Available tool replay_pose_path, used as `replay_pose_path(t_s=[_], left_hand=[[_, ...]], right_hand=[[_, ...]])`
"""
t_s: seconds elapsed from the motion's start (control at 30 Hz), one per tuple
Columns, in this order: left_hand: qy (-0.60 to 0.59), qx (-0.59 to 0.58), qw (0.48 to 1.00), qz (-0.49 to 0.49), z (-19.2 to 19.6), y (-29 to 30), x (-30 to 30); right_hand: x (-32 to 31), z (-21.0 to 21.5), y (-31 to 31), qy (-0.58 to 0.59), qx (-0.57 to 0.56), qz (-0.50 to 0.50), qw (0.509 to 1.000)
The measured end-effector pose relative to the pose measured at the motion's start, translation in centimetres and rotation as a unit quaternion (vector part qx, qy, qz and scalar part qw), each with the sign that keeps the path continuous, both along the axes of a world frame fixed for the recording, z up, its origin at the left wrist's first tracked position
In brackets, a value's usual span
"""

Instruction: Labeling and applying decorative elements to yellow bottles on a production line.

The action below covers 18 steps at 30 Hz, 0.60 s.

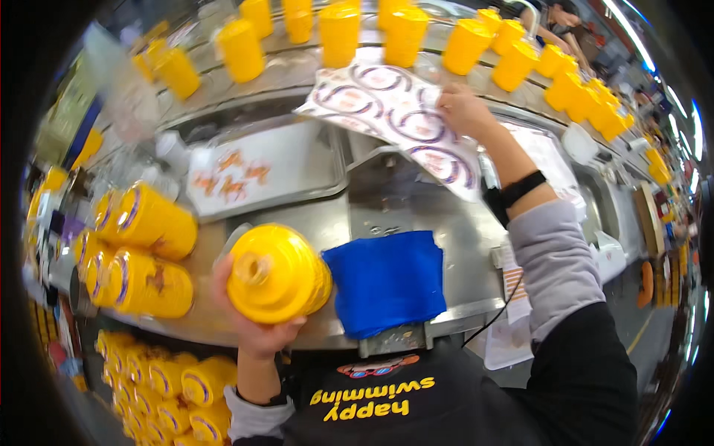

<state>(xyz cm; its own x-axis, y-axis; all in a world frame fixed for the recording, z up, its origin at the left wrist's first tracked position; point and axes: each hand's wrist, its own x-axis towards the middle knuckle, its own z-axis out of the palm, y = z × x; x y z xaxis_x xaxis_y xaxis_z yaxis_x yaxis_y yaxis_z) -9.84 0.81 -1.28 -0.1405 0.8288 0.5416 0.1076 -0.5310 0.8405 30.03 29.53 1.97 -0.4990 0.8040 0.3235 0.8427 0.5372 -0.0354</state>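
Observation:
My left hand (262,336) is wrapped round a yellow jar (301,275) with a stepped, rounded end and a small round opening or knob turned up at me. At the far side, my right hand (462,111) pinches the right part of a white sheet (398,111) printed with purple curved bands and small orange motifs. The sheet is lifted and tilted over the steel worktop. A folded blue cloth (387,282) lies near me, just right of the yellow jar. Left of the sheet, a shallow tray (297,175) holds several orange printed pieces (232,177).
Several yellow jars (160,223) with printed bands lie stacked at the left, and more jars (167,383) are piled below. A row of yellow jars (340,33) lines the curved far shelf. Another person (558,22) works at the far right. Printed paper (515,282) lies right of the cloth.

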Motion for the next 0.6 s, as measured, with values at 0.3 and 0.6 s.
replay_pose_path(t_s=[0.3, 0.6], left_hand=[[-0.073, -0.071, 0.984, -0.146, 4.7, 0.7, -2.5], [0.255, -0.006, 0.966, -0.045, 10.0, 1.7, -1.6]], right_hand=[[-4.4, 7.8, -7.2, 0.183, 0.0, 0.056, 0.981], [-12.1, 12.6, -16.6, 0.18, 0.024, 0.167, 0.969]])
